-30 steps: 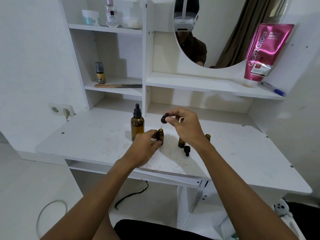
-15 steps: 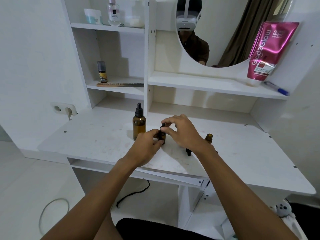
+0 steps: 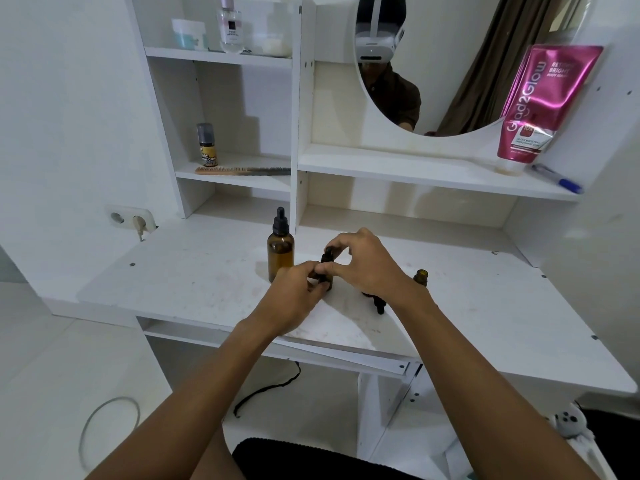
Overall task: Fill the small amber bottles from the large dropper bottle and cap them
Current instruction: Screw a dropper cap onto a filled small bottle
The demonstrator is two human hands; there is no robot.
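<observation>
You cap one vial (image 3: 326, 271): left hand (image 3: 292, 296) grips body, right hand (image 3: 363, 261) pinches cap (image 3: 327, 253). Right of it, vial (image 3: 420, 276) uncapped.

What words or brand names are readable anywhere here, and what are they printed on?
"Glad2Glow": pink tube on the right shelf.
"BRIGHT": same tube, near its top; the lines around it are blurred.
"10X": same tube's lower panel; smaller print unreadable.
Clear perfume bottle label: too small.
Small yellow-labelled bottle: blurred.

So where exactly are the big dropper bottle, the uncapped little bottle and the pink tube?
large dropper bottle (image 3: 280, 256): head view, on its amber glass body.
uncapped small amber bottle (image 3: 421, 276): head view, on its open neck.
pink tube (image 3: 543, 98): head view, on the middle of its printed front.
</observation>
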